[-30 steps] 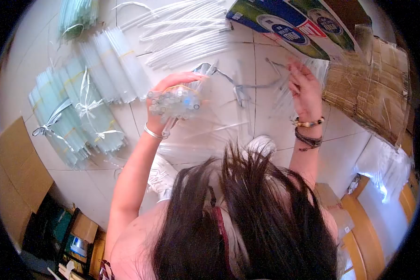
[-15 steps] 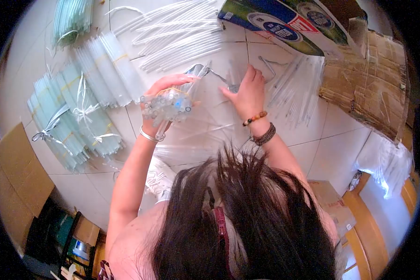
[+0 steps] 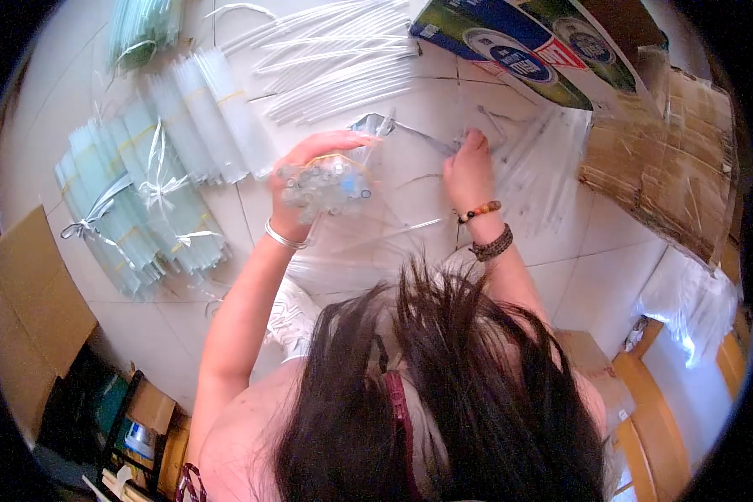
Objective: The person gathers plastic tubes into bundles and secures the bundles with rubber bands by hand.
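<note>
My left hand (image 3: 309,171) is wrapped around a bundle of clear plastic tubes (image 3: 330,186), their open ends facing up toward me. A yellow rubber band circles the bundle, and one tube end shows blue. To the right, my right hand (image 3: 470,171) is closed, its fingertips pinching the end of a thin grey strip (image 3: 422,135). The strip stretches left to a shiny crumpled part beside the bundle. Loose clear tubes (image 3: 548,159) lie on the floor just right of my right hand.
Banded and tied tube bundles (image 3: 155,188) lie at the left. White tubes (image 3: 339,63) are spread at the back on the tiled floor (image 3: 552,276). A printed carton (image 3: 519,54) and a brown cardboard piece (image 3: 657,159) stand at the right; an open cardboard box (image 3: 38,309) is at lower left.
My right hand has moved right and its spread fingers have closed, drawing the grey strip out longer. My left hand still holds the bundle, slightly further right in view.
</note>
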`<state>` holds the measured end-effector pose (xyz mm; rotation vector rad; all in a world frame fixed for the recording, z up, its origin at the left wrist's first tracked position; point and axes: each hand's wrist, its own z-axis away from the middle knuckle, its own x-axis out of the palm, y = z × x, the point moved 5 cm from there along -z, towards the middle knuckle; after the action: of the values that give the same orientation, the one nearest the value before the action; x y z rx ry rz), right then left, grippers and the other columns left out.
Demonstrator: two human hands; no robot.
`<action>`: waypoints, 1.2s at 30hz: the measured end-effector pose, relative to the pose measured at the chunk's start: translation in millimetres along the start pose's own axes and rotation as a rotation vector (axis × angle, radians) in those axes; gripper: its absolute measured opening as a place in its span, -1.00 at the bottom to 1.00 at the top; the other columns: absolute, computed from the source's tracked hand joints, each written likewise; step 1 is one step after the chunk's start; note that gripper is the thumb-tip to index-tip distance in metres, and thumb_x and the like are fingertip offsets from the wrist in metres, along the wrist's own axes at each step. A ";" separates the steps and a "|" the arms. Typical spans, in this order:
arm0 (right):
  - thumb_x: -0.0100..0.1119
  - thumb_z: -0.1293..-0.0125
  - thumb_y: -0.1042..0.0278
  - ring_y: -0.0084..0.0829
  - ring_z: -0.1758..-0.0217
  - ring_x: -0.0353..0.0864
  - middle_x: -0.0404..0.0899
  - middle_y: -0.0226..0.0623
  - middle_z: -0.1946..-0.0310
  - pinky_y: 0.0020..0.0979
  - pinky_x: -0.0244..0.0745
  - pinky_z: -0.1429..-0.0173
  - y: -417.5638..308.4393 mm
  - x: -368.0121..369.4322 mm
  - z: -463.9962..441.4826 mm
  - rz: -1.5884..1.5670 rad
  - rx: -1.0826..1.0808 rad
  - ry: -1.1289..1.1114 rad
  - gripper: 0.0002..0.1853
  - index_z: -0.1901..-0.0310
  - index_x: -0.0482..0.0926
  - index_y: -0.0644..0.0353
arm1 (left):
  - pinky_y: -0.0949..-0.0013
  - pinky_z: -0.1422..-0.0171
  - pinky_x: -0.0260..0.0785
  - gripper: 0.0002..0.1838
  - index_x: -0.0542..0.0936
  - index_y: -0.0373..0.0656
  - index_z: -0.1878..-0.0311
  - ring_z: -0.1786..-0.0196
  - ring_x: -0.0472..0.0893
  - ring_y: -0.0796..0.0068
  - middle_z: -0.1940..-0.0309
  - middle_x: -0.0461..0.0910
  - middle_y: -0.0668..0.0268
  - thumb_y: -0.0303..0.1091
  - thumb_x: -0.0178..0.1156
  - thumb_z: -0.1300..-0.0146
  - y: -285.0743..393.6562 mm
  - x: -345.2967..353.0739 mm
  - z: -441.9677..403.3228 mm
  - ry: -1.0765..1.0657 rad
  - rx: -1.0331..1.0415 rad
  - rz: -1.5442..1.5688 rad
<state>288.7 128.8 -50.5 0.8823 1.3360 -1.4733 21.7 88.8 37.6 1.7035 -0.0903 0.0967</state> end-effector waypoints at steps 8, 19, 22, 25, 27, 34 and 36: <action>0.26 -0.18 0.42 0.14 -0.23 0.47 0.48 0.19 -0.12 -0.01 0.42 -0.31 -2.8 -23.4 -1.3 -0.082 0.068 -0.041 -0.45 -0.19 0.37 0.42 | 0.23 -0.28 0.51 -0.70 0.69 -0.24 -0.04 -0.10 0.70 0.26 0.00 0.74 0.13 -0.46 0.32 -0.22 0.8 1.2 0.4 0.006 0.063 -0.078; 0.43 -0.12 0.26 0.09 -0.22 0.46 0.47 0.07 -0.14 0.00 0.39 -0.32 -32.7 -55.3 22.3 0.081 -0.128 0.085 -0.36 -0.19 0.41 0.35 | 0.24 -0.27 0.52 -0.69 0.69 -0.22 -0.04 -0.12 0.70 0.27 0.00 0.75 0.17 -0.51 0.33 -0.20 -7.5 -0.2 1.3 0.005 -0.001 -0.056; 0.47 -0.08 0.20 0.05 -0.21 0.47 0.48 0.00 -0.14 -0.06 0.43 -0.26 -51.3 -35.9 58.3 0.082 -0.415 -0.449 -0.36 -0.17 0.44 0.27 | 0.26 -0.26 0.53 -0.68 0.69 -0.20 -0.04 -0.11 0.70 0.29 0.01 0.75 0.20 -0.50 0.36 -0.18 -8.0 -0.5 1.2 0.000 0.013 -0.065; 0.39 -0.16 0.16 0.00 -0.20 0.50 0.51 -0.05 -0.12 -0.10 0.46 -0.21 -66.7 -11.6 94.2 0.167 -0.436 -0.588 -0.46 -0.12 0.47 0.21 | 0.26 -0.25 0.53 -0.67 0.69 -0.18 -0.03 -0.10 0.71 0.29 0.02 0.76 0.22 -0.49 0.38 -0.17 -10.8 -1.0 1.1 -0.006 0.035 -0.080; 0.30 -0.24 0.17 -0.03 -0.16 0.54 0.55 -0.06 -0.08 -0.11 0.48 -0.18 -67.9 14.4 105.2 0.127 -0.357 -0.646 -0.57 -0.07 0.51 0.21 | 0.27 -0.24 0.54 -0.68 0.69 -0.17 -0.03 -0.09 0.71 0.29 0.02 0.76 0.23 -0.48 0.38 -0.17 -9.9 -0.9 0.3 -0.005 0.044 -0.096; 0.34 -0.20 0.31 -0.01 0.06 0.62 0.58 -0.05 0.10 -0.13 0.55 -0.02 -56.5 103.9 169.4 -0.062 -0.373 -0.623 -0.58 -0.08 0.50 0.17 | 0.26 -0.24 0.54 -0.72 0.68 -0.18 -0.02 -0.09 0.71 0.28 0.02 0.76 0.22 -0.46 0.34 -0.23 -5.7 0.0 -2.2 -0.007 0.099 -0.108; 0.34 -0.21 0.30 -0.03 0.07 0.62 0.58 -0.05 0.11 -0.13 0.55 -0.01 -60.5 101.4 170.7 -0.065 -0.360 -0.729 -0.60 -0.06 0.51 0.17 | 0.26 -0.24 0.54 -0.73 0.68 -0.18 -0.02 -0.09 0.71 0.28 0.02 0.76 0.21 -0.46 0.33 -0.24 -7.0 -0.3 -1.6 -0.009 0.084 -0.100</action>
<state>212.5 -57.7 -100.4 0.0419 1.0188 -1.3505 22.1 91.3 30.8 1.7897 -0.0077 0.0190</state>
